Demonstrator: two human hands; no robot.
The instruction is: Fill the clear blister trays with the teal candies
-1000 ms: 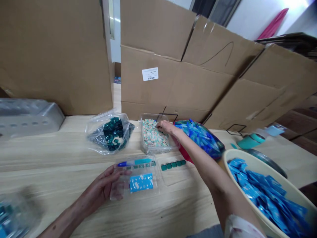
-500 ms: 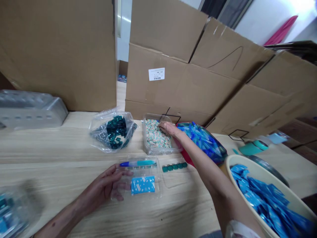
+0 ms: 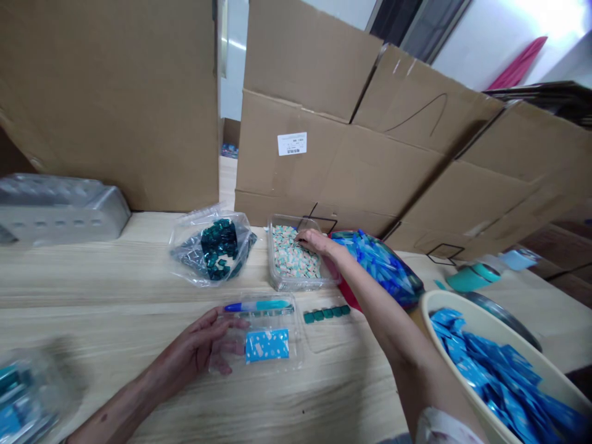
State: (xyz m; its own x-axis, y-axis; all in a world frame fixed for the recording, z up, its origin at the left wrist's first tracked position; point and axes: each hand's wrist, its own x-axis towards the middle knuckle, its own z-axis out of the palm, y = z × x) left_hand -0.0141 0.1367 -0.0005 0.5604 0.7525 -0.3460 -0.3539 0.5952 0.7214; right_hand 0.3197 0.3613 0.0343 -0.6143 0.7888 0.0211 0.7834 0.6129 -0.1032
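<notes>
My left hand grips the left side of a clear plastic box, its fingers showing through the plastic. Inside the box lie a blue and turquoise pen and a blue packet with white dots. My right hand reaches into a clear tub of small white and turquoise pieces. Its fingers are bent down together among the pieces; the tips are hidden, so what they pinch does not show. Beside the box, a row of dark green square pieces lies in its clear lid.
An open plastic bag of dark green pieces lies left of the tub. On the right are a red container of blue pens and a cream bin of blue packets. Cardboard stands behind; filled boxes sit at lower left.
The camera view has shifted slightly. Both hands stay in nearly the same places, the left at the box and the right in the tub.
</notes>
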